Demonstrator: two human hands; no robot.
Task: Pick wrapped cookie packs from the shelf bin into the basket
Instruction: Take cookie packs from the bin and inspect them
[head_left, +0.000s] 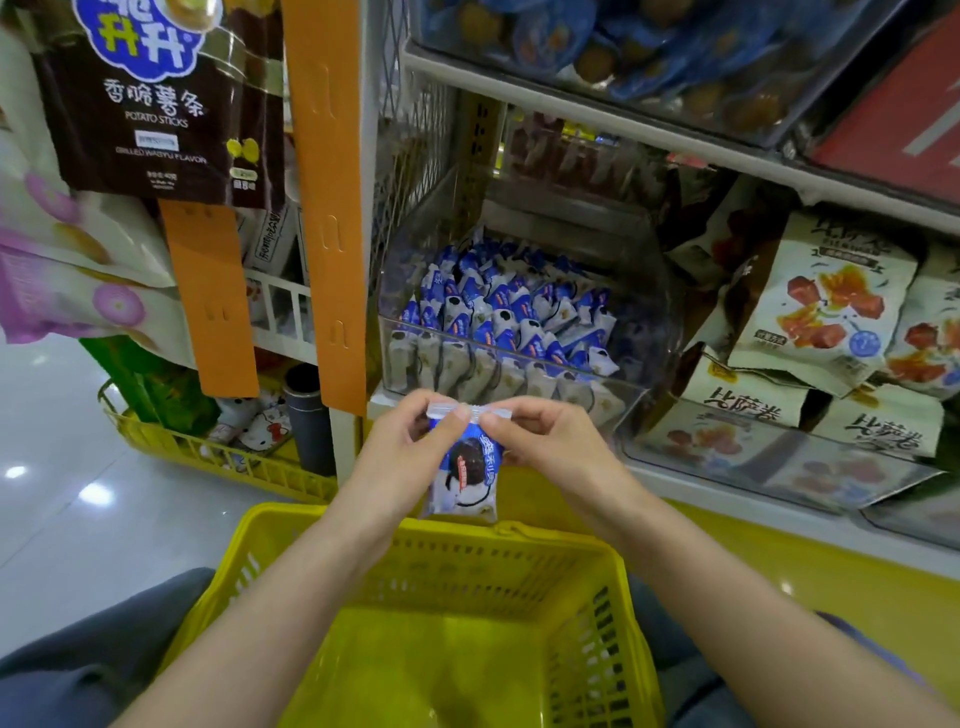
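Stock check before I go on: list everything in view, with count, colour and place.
held pack: one, blue and white, above the basket
bin packs: many, blue and white, in the bin
bin: one, clear, on the shelf
basket: one, yellow, below the hands
potato sticks bag: one, brown, top left
snack bags: several, beige, right of the bin
left hand: pinches the held pack's top edge
right hand: pinches the same edge

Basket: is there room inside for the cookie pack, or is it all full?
Yes. The floor of the yellow basket looks bare between its slotted walls, below the cookie pack that the left hand and right hand pinch. Crowded: the clear shelf bin, packed with wrapped packs, and the snack bags beside it.
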